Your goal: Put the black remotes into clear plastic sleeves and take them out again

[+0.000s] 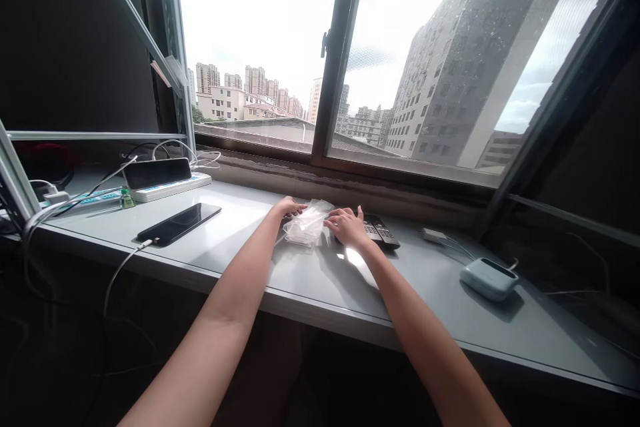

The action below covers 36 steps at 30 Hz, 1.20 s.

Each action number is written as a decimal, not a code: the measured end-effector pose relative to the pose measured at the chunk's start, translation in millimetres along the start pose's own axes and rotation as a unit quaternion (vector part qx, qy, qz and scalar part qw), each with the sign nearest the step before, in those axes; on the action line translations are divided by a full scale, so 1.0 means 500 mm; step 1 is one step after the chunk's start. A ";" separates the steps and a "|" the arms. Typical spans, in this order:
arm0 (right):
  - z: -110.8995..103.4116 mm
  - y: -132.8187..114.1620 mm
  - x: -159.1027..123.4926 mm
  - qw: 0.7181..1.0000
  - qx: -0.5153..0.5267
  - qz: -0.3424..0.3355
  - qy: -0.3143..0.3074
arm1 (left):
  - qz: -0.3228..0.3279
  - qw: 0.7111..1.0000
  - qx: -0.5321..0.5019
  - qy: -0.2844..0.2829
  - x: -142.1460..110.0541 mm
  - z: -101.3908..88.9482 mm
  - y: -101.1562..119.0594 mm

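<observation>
A small pile of clear plastic bags lies near the back of the desk, between my two hands. My left hand is closed at the pile's left edge, its thumb over the plastic and its other fingers partly hidden. On the right side, my right hand is open with its fingers apart, the fingertips touching or just beside the plastic. Partly behind that hand lies a dark calculator-like device with keys.
On the grey desk, a black phone with a cable lies left. Farther back, another phone leans by a power strip. A pale blue power bank and white plug lie right. Behind stands a window.
</observation>
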State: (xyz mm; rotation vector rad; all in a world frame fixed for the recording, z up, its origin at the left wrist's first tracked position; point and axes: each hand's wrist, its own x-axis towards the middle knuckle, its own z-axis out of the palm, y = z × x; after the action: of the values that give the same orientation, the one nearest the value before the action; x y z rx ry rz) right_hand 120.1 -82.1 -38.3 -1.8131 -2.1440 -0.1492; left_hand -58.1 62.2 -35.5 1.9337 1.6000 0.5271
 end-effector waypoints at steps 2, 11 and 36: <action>0.000 0.000 -0.001 1.000 -0.001 -0.001 -0.004 | -0.013 0.999 -0.028 -0.030 -0.004 -0.003 0.002; 0.000 -0.003 -0.006 0.999 -0.013 -0.015 -0.026 | 0.001 0.996 -0.068 -0.062 -0.016 -0.008 0.012; -0.006 -0.007 -0.008 0.999 -0.017 -0.032 -0.041 | -0.032 0.988 -0.132 -0.069 -0.029 -0.008 0.021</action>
State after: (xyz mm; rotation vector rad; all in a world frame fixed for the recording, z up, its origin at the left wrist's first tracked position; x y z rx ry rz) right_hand 117.9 -87.2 -36.3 -1.7996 -2.2702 -0.1289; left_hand -55.7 47.3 -24.7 1.6785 1.4221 0.5367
